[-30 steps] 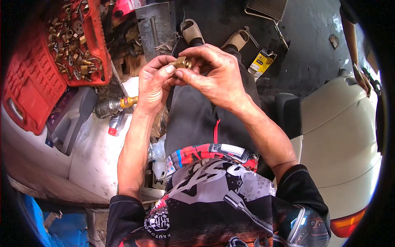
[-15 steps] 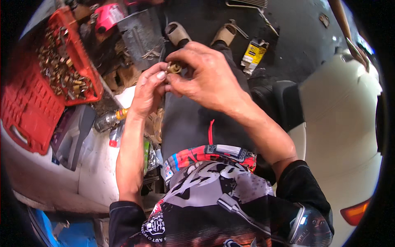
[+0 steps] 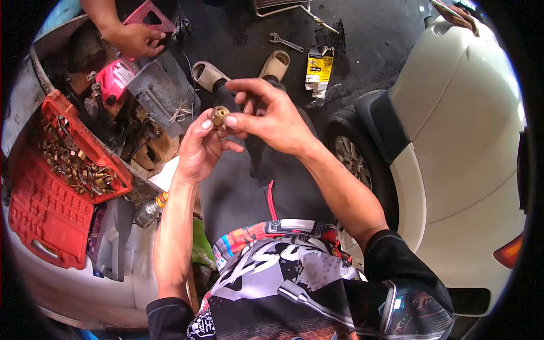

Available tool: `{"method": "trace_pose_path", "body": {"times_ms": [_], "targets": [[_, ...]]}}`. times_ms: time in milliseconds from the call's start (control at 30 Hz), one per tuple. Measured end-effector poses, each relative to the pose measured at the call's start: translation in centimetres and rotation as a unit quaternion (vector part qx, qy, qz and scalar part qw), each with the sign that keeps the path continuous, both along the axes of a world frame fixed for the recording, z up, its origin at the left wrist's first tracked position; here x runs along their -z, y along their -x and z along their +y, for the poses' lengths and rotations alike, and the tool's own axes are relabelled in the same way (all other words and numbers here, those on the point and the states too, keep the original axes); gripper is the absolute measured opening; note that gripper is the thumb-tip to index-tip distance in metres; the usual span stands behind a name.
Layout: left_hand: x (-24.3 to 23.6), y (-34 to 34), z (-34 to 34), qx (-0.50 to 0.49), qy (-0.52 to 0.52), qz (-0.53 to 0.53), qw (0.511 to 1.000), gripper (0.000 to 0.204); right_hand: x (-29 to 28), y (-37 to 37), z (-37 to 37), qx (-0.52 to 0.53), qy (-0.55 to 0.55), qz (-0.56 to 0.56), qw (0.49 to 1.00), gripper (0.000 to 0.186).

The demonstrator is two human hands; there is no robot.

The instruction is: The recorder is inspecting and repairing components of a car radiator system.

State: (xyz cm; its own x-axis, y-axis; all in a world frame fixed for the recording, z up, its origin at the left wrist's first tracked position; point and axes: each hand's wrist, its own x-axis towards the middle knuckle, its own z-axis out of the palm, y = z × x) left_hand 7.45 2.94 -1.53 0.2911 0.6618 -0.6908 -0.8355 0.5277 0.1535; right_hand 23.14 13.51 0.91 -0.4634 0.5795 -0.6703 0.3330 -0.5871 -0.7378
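Between the fingertips of my left hand (image 3: 195,148) is a small brass fitting (image 3: 220,114), its hollow end facing up. My left thumb and fingers are closed round it. My right hand (image 3: 279,120) is close beside it, the thumb tip at the fitting's edge. Its index finger is stretched out and apart from the thumb, and the other fingers are partly curled. Off to the left, an open red plastic case (image 3: 52,212) has one half full of loose brass fittings (image 3: 71,161).
Another person's hand (image 3: 133,39) is by a pink piece (image 3: 153,16). Also around me are a pink container (image 3: 116,79), a grey metal tray (image 3: 156,85), a screwdriver with a yellow band (image 3: 150,211), an adjustable wrench (image 3: 286,42), a yellow-black box (image 3: 320,69) and a white car (image 3: 459,141).
My right index finger has lifted off the brass fitting and straightened. Both hands show lower and further left in the view, which has shifted. Another person's hand has come into sight at upper left.
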Motion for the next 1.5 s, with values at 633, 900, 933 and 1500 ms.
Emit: {"method": "trace_pose_path", "body": {"times_ms": [633,900,933,1500], "targets": [[9.4,-16.2,9.6,0.159,-0.061,0.079,0.982,0.036,8.8,-15.4,2.4,0.261,0.053,0.055,0.962,0.029],[17.0,-19.7,17.3,0.306,-0.170,0.393,0.850,0.028,17.4,-21.6,6.9,0.219,-0.005,0.025,0.976,0.031],[18.7,-20.2,17.8,0.223,-0.188,0.376,0.880,0.031,18.3,-22.0,7.6,0.216,0.012,0.029,0.976,0.031],[38.1,-22.4,35.6,0.313,-0.741,0.439,0.401,0.053,32.7,-27.3,13.9,0.117,-0.183,-0.286,0.933,0.024]]}}
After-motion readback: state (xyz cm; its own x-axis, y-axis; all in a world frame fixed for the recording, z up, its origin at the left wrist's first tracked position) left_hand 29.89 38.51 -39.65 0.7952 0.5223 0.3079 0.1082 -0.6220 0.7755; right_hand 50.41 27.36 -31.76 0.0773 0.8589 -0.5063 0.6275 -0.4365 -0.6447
